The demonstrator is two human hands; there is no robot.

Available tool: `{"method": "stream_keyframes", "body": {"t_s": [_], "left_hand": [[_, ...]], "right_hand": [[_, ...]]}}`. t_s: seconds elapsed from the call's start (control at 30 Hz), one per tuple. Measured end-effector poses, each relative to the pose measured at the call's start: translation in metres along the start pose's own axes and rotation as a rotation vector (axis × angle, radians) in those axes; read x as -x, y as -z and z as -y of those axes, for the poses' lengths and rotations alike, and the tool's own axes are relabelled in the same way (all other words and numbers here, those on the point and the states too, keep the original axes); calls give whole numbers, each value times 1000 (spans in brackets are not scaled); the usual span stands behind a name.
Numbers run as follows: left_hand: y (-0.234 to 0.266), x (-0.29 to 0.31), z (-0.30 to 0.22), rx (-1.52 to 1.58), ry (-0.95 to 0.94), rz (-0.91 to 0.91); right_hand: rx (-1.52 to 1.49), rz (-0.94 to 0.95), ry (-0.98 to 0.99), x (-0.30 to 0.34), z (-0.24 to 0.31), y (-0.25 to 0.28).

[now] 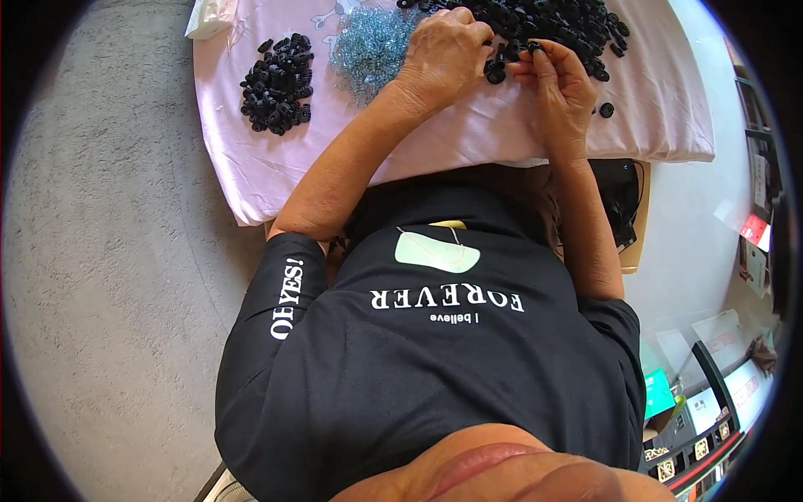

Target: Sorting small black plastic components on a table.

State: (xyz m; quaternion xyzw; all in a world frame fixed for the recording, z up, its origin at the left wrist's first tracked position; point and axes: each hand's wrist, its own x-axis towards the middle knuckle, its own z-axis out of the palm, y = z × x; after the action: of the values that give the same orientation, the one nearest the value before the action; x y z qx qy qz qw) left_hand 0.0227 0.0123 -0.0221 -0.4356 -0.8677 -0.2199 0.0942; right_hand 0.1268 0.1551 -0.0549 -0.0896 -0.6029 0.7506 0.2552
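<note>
My right hand (562,94) pinches a small black round piece (534,48) between thumb and fingertips, just above the pink cloth. Close by on its left, my left hand (446,55) is closed with the fingers curled toward the black pieces; what its fingertips hold, if anything, is hidden. A large heap of black round pieces (559,23) spreads beyond both hands. Beside my left wrist lies a pile of small clear bluish pieces (370,52). A smaller pile of black pieces (278,86) sits farther left.
A pink cloth (468,138) covers the table. At its far left corner stands a white box (211,17). One loose black piece (606,110) lies right of my right hand. Under the table's near edge is a dark flat object (617,201). Shelves with boxes (757,226) line the right side.
</note>
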Motion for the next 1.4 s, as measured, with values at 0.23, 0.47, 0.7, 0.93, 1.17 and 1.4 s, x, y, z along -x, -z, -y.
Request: {"method": "stream_keyframes", "body": {"t_s": [0.23, 0.47, 0.7, 0.93, 1.17, 1.4], "left_hand": [[-8, 0, 3, -75, -43, -57], [4, -1, -7, 186, -43, -205], [22, 2, -21, 736, 186, 20], [22, 1, -18, 803, 200, 22], [25, 1, -15, 865, 256, 120], [26, 6, -19, 903, 260, 101]], "right_hand": [[19, 26, -15, 0, -2, 2], [10, 59, -4, -1, -1, 4], [6, 130, -2, 0, 1, 3], [-40, 160, -6, 0, 3, 5], [-25, 211, -5, 0, 3, 6], [-19, 214, 12, 1, 1, 5]]}}
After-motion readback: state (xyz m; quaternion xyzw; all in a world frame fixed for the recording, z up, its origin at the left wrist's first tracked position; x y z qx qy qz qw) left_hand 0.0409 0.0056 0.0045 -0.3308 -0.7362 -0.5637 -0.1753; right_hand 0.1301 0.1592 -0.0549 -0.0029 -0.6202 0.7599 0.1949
